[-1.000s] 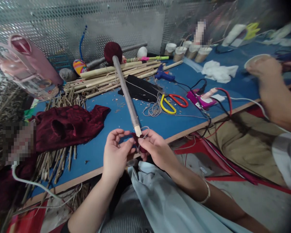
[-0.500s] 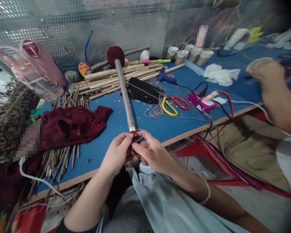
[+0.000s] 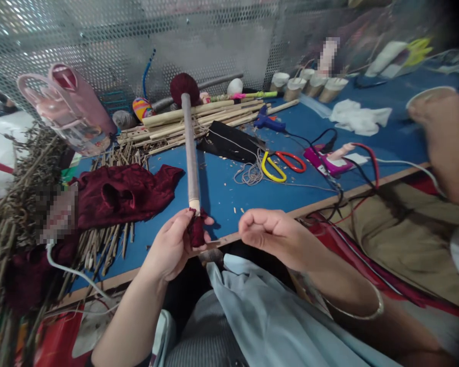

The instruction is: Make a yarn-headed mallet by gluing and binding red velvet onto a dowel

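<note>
My left hand (image 3: 176,237) is closed around dark red cloth (image 3: 197,232) at the near end of a stick (image 3: 192,153) wrapped in grey. The stick points away from me over the blue table, and a dark red ball (image 3: 184,90) is at its far end. My right hand (image 3: 270,234) is apart from the stick, above the table's front edge. Its fingers are curled with the thumb against them; whether anything thin is between them is hidden. Beyond it lie scissors (image 3: 274,168) with yellow and red handles and a tangle of grey string (image 3: 251,174).
Dark red fabric (image 3: 126,196) lies left over thin dry stalks (image 3: 103,252). Behind are pale sticks (image 3: 214,114), a blue glue gun (image 3: 268,121) and a black piece (image 3: 233,141). A purple power strip (image 3: 325,160), white cloth (image 3: 359,117) and another person's arm (image 3: 445,137) are right.
My right hand has moved right, away from the stick's end, where it was pinching beside a loop of string. My left hand keeps its hold, and the stick's near end has shifted slightly left.
</note>
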`<state>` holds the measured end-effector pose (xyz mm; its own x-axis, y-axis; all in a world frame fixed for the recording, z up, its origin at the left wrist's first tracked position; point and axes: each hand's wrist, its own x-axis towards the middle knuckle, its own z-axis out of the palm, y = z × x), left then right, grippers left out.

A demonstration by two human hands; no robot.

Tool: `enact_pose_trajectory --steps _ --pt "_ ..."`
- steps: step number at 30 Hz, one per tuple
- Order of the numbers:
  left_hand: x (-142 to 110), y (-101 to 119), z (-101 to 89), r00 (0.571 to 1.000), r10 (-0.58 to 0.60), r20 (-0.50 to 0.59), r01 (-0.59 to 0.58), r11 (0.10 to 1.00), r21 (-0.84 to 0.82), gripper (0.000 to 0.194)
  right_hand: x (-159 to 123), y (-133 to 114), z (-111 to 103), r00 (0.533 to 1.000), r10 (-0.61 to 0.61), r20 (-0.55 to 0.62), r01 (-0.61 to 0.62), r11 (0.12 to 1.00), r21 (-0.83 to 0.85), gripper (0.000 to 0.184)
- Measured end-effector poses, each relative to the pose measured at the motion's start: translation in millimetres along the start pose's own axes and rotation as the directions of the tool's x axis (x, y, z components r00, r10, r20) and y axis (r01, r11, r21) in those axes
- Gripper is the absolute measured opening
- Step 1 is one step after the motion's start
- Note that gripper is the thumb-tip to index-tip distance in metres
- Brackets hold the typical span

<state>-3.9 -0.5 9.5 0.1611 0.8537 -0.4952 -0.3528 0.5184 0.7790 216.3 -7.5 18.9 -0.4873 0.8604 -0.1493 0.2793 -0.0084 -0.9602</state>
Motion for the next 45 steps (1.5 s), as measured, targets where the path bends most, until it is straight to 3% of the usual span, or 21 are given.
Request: enact_pose_trajectory --steps 2,5,8,9,11,13,14,16,17,19,23,25,28,29,31,33,35,37,40,42,45 --pt "-1.5 1.1 1.1 1.000 0.005 -0.009 -0.005 1.000 -0.029 0.026 2.7 3.3 3.7 0.997 0.010 0.071 -0.008 0.999 -0.037 0.026" --pt "-0.2 1.6 5.3 1.000 0.030 0.003 -0.030 0.997 -0.069 0.022 2.1 1.7 18.9 0.977 -0.063 0.202 0.089 0.988 -0.122 0.021" --pt "3.4 -1.8 9.5 0.998 0.037 0.047 -0.033 0.997 -0.077 0.019 -6.4 -8.0 27.6 0.879 -0.174 0.445 0.189 0.982 0.010 0.021" --pt "4.1 -3.3 9.9 0.999 0.025 0.048 -0.021 0.996 -0.083 0.019 -9.4 -10.6 25.6 0.862 -0.217 0.458 0.202 0.976 0.082 0.022" --pt "4.1 -5.7 9.1 1.000 -0.004 0.021 0.006 0.994 -0.106 0.018 -12.0 -10.6 12.8 0.921 -0.273 0.277 0.224 0.954 0.197 0.026" --pt "1.8 -6.4 6.7 1.000 -0.007 -0.004 0.006 0.992 -0.128 0.016 -6.3 -2.1 -9.1 0.969 -0.221 -0.112 0.241 0.943 0.227 0.030" --pt "0.1 -6.2 5.6 1.000 0.006 -0.002 -0.007 0.991 -0.135 0.015 0.2 4.8 -21.7 0.940 -0.166 -0.299 0.234 0.949 0.211 0.030" --pt "-3.7 -5.3 4.2 0.999 0.042 0.023 -0.038 0.988 -0.149 0.015 19.4 20.1 -45.7 0.821 -0.106 -0.561 0.184 0.979 0.085 0.026" --pt "-5.6 -4.9 4.1 0.998 0.056 0.036 -0.049 0.986 -0.161 0.015 31.0 26.7 -55.6 0.775 -0.126 -0.619 0.136 0.990 -0.031 0.027" --pt "-8.9 -4.9 4.9 0.997 0.069 0.039 -0.060 0.979 -0.197 0.013 54.7 35.0 -69.6 0.736 -0.225 -0.638 0.047 0.958 -0.284 0.025" --pt "-13.1 -6.8 5.3 0.998 0.037 0.046 -0.021 0.954 -0.299 0.008 91.6 30.8 -79.6 0.674 -0.447 -0.588 -0.029 0.779 -0.626 0.026" --pt "-13.7 -7.9 3.5 0.998 0.021 0.051 -0.002 0.941 -0.337 0.007 101.9 24.1 -79.1 0.700 -0.467 -0.541 -0.095 0.690 -0.718 0.026" --pt "-13.8 -8.8 -0.2 0.999 0.029 0.035 -0.015 0.939 -0.343 0.007 103.0 12.2 -67.5 0.807 -0.369 -0.461 -0.217 0.542 -0.812 0.021" --pt "-13.9 -8.9 -1.3 0.999 0.039 0.022 -0.029 0.945 -0.326 0.008 99.1 7.4 -59.7 0.815 -0.366 -0.448 -0.231 0.505 -0.832 0.024" --pt "-14.2 -8.8 -2.4 0.998 0.060 -0.007 -0.060 0.964 -0.258 0.013 86.2 -3.9 -39.3 0.784 -0.452 -0.426 -0.179 0.491 -0.852 0.037" --pt "-13.8 -9.1 -2.3 0.997 0.077 -0.028 -0.081 0.982 -0.173 0.021 71.2 -15.3 -17.0 0.766 -0.541 -0.347 -0.008 0.531 -0.847 0.034" --pt "-11.9 -10.6 -1.2 0.993 0.106 -0.044 -0.110 0.988 -0.106 0.034 60.5 -23.8 2.1 0.819 -0.544 -0.182 0.223 0.594 -0.773 0.026" --pt "-8.9 -14.0 0.3 0.985 0.159 -0.073 -0.164 0.984 -0.066 0.047 57.6 -27.4 16.1 0.893 -0.450 0.005 0.369 0.726 -0.580 0.022" --pt "-5.5 -21.5 3.0 0.960 0.258 -0.106 -0.258 0.966 0.013 0.063 65.7 -25.1 30.9 0.953 -0.247 0.177 0.276 0.947 -0.163 0.022" --pt "-5.9 -26.0 5.4 0.933 0.330 -0.141 -0.314 0.941 0.123 0.072 73.6 -21.0 39.4 0.971 -0.160 0.179 0.159 0.987 0.021 0.025" --pt "-10.7 -28.7 8.7 0.880 0.408 -0.243 -0.347 0.902 0.257 0.084 82.1 -13.4 50.2 0.991 -0.081 0.107 0.074 0.995 0.062 0.017"
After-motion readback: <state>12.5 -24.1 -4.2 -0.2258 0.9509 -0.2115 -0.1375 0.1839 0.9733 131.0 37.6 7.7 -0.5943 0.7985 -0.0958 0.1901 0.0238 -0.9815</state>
